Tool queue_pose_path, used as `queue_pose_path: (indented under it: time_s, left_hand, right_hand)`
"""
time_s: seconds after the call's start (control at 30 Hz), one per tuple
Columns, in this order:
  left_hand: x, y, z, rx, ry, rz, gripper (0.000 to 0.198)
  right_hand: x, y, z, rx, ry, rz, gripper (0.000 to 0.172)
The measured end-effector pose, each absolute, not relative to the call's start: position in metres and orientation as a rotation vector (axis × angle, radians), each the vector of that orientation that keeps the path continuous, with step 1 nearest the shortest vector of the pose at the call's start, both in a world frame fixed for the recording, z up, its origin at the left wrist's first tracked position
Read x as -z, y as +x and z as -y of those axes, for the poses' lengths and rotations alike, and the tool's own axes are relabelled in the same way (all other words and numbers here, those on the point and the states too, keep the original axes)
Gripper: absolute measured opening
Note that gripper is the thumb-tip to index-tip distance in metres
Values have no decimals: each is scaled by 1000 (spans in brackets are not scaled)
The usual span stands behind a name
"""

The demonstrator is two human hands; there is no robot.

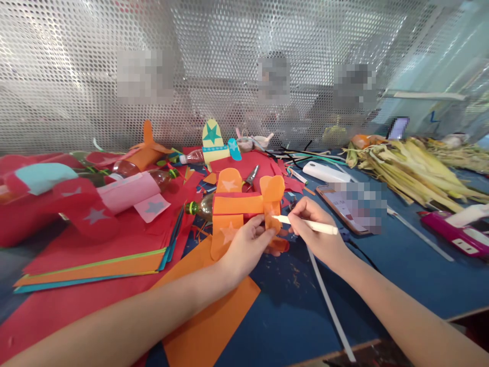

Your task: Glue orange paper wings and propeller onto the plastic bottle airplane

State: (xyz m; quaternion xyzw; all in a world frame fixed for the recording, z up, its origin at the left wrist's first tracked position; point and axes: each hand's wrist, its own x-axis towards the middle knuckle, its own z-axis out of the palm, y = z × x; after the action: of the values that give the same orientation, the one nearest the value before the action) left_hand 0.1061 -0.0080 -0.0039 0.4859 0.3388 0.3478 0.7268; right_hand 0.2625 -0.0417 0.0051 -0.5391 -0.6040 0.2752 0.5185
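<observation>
Much of what we look at is covered or cut off: both of our forearms run out at the bottom edge, and patches of blocky blur sit over the mesh wall [221,30] and over the phone [331,201], so its screen is hard to read. The pink power strip [439,227] is cut by the right edge. On the orange paper plane [239,204], the wrapping hides most of the bottle [207,208]; only its green neck end shows, pointing left.

Our left hand [248,242] holds the plane near its tail, the thumb in front and the other fingers mostly out of sight behind the paper. The plane's body lies just beyond that hand and to its left, with the near wing, marked with a pale star, beside our wrist. Our right hand [315,229] pinches a white pen [323,227] in a narrow grip, its tip aimed left at the tail — perhaps touching it, though we can't be sure from here.

The scissors [252,176] lie beyond the plane among red scraps, their handles hard to make out. An orange sheet [217,326] lies partly under our left forearm — on the blue table [278,311].
</observation>
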Motion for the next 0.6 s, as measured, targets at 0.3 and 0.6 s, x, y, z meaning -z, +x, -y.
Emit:
queue_pose_path:
  time_s: [0.3,0.6]
  left_hand:
    - [5,106,8,-770,1067,-720,32]
    - [7,107,7,-772,1054,-706,32]
  right_hand:
    - [0,265,41,-659,-1310,1488,20]
    - [-5,263,42,-661,-1304,1485,19]
